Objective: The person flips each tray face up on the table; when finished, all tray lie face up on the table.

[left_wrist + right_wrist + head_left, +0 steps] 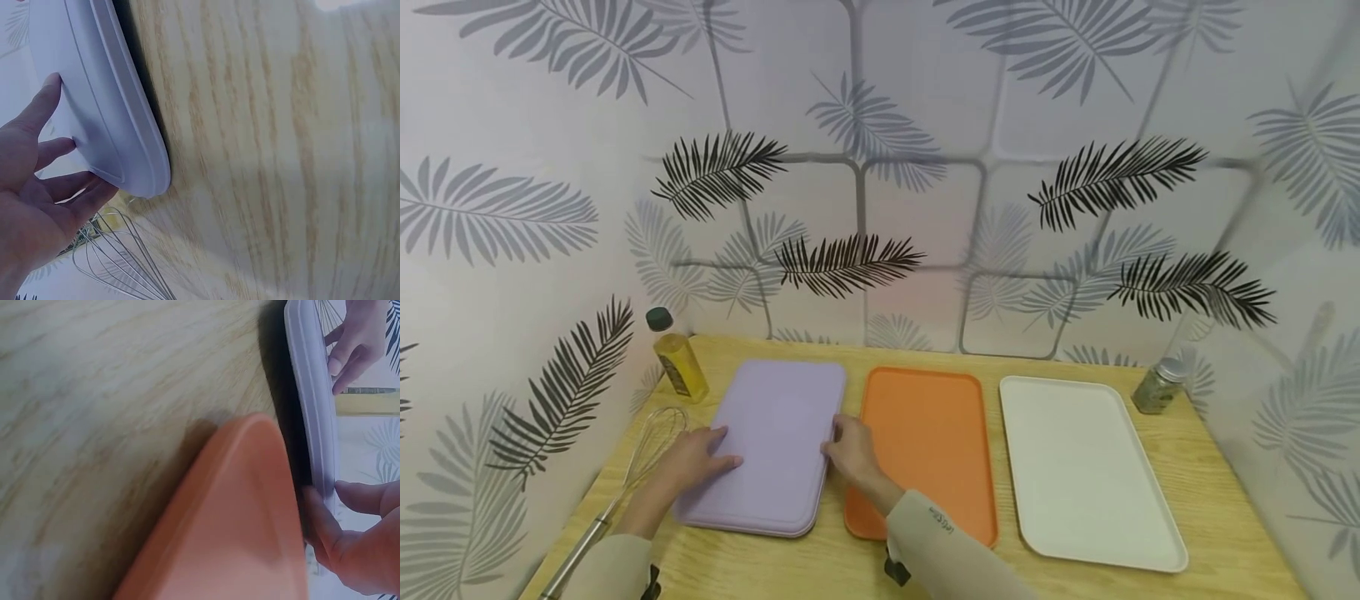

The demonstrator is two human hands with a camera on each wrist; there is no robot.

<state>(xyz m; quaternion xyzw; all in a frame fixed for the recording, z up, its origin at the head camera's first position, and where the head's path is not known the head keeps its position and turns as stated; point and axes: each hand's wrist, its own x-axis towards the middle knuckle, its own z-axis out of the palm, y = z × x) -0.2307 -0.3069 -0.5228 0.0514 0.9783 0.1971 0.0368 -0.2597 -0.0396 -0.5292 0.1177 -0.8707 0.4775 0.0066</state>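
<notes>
A flat lilac case [775, 433] with rounded corners and a seam around its side lies on the left part of the table. My left hand [696, 462] rests on its left side, thumb and fingers spread, fingertips against the top surface [94, 106]. At the opposite long edge, my right hand [850, 446] pinches the case's rim; the right wrist view has the thumb above and the fingers [322, 519] against the side and underneath. Just right of the case, partly covered by my right forearm, is an orange tray [925, 450].
Farther right lies a white tray [1090, 467], with a small glass jar [1159, 386] by its far corner. A whisk [636, 467] is along the table's left edge, beneath my left arm. Behind it stands a yellow bottle with a dark cap [679, 358]. Patterned walls [910, 208] border the table.
</notes>
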